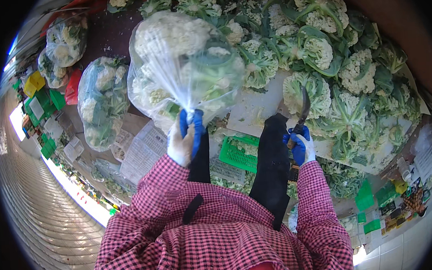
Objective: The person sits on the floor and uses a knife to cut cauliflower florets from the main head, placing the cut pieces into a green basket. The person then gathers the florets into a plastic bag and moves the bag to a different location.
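Note:
Gathered tight at its neck, a clear plastic bag of cauliflower heads (185, 59) is gripped by my left hand (186, 136). The bag is bulging, and the heads show through the film. In my right hand (299, 144) is a knife (304, 105) with a dark curved blade, its handle in my fist and its tip pointing away from me. Both hands wear white gloves with blue-coated fingers. Just beyond the blade lies a trimmed cauliflower head (308, 92), at the near side of a pile of leafy cauliflowers (318, 50).
Left of my bag stands another filled bag of cauliflower (104, 101), with more bags (65, 44) behind it. A green plastic basket (239, 154) and a white crate (145, 154) sit low by my legs. Cut leaves (339, 177) lie at right. Another person (415, 202) is far off.

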Demonstrator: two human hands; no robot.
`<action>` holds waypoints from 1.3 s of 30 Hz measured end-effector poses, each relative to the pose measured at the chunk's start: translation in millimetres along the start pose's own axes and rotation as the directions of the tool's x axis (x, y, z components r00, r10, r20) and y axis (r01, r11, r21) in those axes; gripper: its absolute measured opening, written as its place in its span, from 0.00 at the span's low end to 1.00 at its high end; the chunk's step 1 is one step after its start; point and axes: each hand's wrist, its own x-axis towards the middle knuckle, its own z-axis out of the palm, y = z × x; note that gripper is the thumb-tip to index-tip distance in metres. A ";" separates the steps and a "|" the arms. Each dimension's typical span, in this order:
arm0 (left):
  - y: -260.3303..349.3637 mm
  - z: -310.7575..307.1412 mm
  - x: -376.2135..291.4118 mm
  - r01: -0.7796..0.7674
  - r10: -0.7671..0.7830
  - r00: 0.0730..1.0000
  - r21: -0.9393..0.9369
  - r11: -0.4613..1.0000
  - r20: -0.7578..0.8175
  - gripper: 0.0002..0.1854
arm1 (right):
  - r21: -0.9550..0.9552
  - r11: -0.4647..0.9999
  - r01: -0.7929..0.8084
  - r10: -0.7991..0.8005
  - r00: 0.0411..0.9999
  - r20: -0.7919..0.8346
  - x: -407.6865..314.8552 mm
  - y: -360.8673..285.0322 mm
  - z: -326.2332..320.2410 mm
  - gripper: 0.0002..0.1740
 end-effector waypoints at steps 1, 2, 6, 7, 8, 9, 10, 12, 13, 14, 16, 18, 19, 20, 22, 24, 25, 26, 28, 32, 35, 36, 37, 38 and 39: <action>-1.3 26.1 -2.2 -0.026 0.021 0.998 0.076 0.997 0.066 0.14 | 0.080 0.997 0.001 0.002 0.999 -0.039 -18.0 -28.5 2.3 0.14; -12.9 46.3 4.2 -0.018 0.002 0.994 0.153 0.988 0.106 0.13 | 0.063 0.998 0.002 -0.002 1.000 0.001 -26.4 -50.4 -0.6 0.15; -21.7 93.7 3.2 0.161 -0.166 0.986 0.235 0.959 0.003 0.12 | -0.197 0.966 0.168 -0.138 0.978 0.156 -19.7 -92.0 -7.1 0.24; -18.7 89.8 2.5 0.161 -0.173 0.985 0.335 0.928 0.005 0.13 | -0.346 0.904 0.252 -0.233 0.968 0.098 -20.4 -98.5 1.1 0.25; -37.5 75.7 3.7 0.067 -0.079 0.997 0.516 0.854 0.002 0.14 | -0.561 0.733 0.385 -0.348 0.921 0.176 -19.0 -108.7 8.1 0.23; -56.9 62.8 4.8 -0.029 0.020 1.000 0.676 0.736 0.021 0.16 | -0.716 0.490 0.498 -0.438 0.850 0.291 -14.8 -118.8 18.0 0.21; -33.1 62.4 -6.1 0.053 -0.026 0.998 0.639 0.767 -0.051 0.18 | -0.736 0.392 0.552 -0.431 0.817 0.383 -14.3 -125.4 30.9 0.20; -57.9 44.5 -3.7 0.029 0.103 0.983 0.683 0.730 -0.152 0.18 | -0.730 0.191 0.656 -0.389 0.733 0.558 -17.1 -133.2 66.2 0.18; -54.1 37.4 -5.5 0.022 0.141 0.974 0.698 0.715 -0.176 0.18 | -0.714 0.121 0.690 -0.348 0.703 0.620 -19.6 -137.2 86.5 0.20; -48.3 34.9 -7.4 0.112 0.081 0.960 0.629 0.769 -0.269 0.17 | -0.720 0.053 0.692 -0.307 0.697 0.648 -18.4 -136.3 104.5 0.20; -49.8 25.5 -11.6 0.174 -0.024 0.957 0.511 0.842 -0.288 0.16 | -0.676 -0.025 0.736 -0.242 0.652 0.719 -14.7 -136.0 142.9 0.21; -66.0 17.9 -10.6 0.249 -0.137 0.947 0.397 0.883 -0.290 0.14 | -0.610 -0.071 0.789 -0.217 0.584 0.782 -11.8 -131.6 179.9 0.19; -66.8 18.4 -11.9 0.199 -0.088 0.962 0.442 0.875 -0.259 0.13 | -0.639 -0.116 0.761 -0.117 0.628 0.769 -11.1 -132.1 199.1 0.21; -66.3 18.2 -13.8 0.174 -0.071 0.971 0.476 0.862 -0.228 0.16 | -0.662 -0.164 0.731 -0.020 0.669 0.743 -11.2 -135.4 218.8 0.22; -66.4 19.8 -17.8 0.128 -0.031 0.978 0.481 0.867 -0.204 0.18 | -0.683 -0.242 0.689 0.075 0.715 0.695 -7.6 -124.1 227.1 0.22; -72.9 18.8 -24.6 0.089 0.002 0.983 0.491 0.867 -0.183 0.14 | -0.745 -0.209 0.633 0.094 0.772 0.629 -20.1 -118.0 210.8 0.21; -69.5 17.1 -30.8 0.002 0.096 0.985 0.575 0.818 -0.140 0.15 | -0.769 -0.200 0.607 0.109 0.794 0.598 -26.6 -115.7 198.8 0.20; -74.6 18.2 -36.0 0.008 0.098 0.984 0.581 0.814 -0.150 0.16 | -0.781 -0.199 0.592 0.092 0.804 0.587 -27.8 -105.7 181.7 0.18; -76.1 21.1 -39.1 -0.020 0.136 0.981 0.625 0.780 -0.138 0.16 | -0.795 -0.238 0.558 0.125 0.829 0.545 -44.8 -108.4 181.7 0.18; -70.3 22.2 -40.7 0.042 0.045 0.992 0.637 0.769 -0.120 0.21 | -0.699 -0.326 0.636 0.147 0.765 0.627 -50.3 -102.3 221.5 0.18; -86.1 4.2 -44.3 0.024 0.083 0.988 0.670 0.742 -0.127 0.23 | -0.632 -0.462 0.622 0.250 0.775 0.580 -36.3 -94.5 215.6 0.18; -87.9 -7.6 -48.1 0.050 0.035 0.993 0.648 0.760 -0.116 0.24 | -0.646 -0.520 0.560 0.336 0.829 0.448 -31.2 -92.3 194.3 0.20; -89.9 -17.6 -50.4 0.073 -0.009 0.994 0.621 0.781 -0.106 0.25 | -0.701 -0.492 0.516 0.301 0.857 0.419 -33.4 -91.0 167.5 0.22; -92.9 -24.0 -56.4 0.032 0.059 0.991 0.643 0.765 -0.119 0.25 | -0.767 -0.440 0.467 0.235 0.884 0.403 -40.5 -100.4 151.6 0.23; -93.0 -24.3 -59.7 0.041 0.039 0.992 0.612 0.790 -0.117 0.26 | -0.834 -0.373 0.407 0.185 0.913 0.363 -53.9 -105.3 139.1 0.24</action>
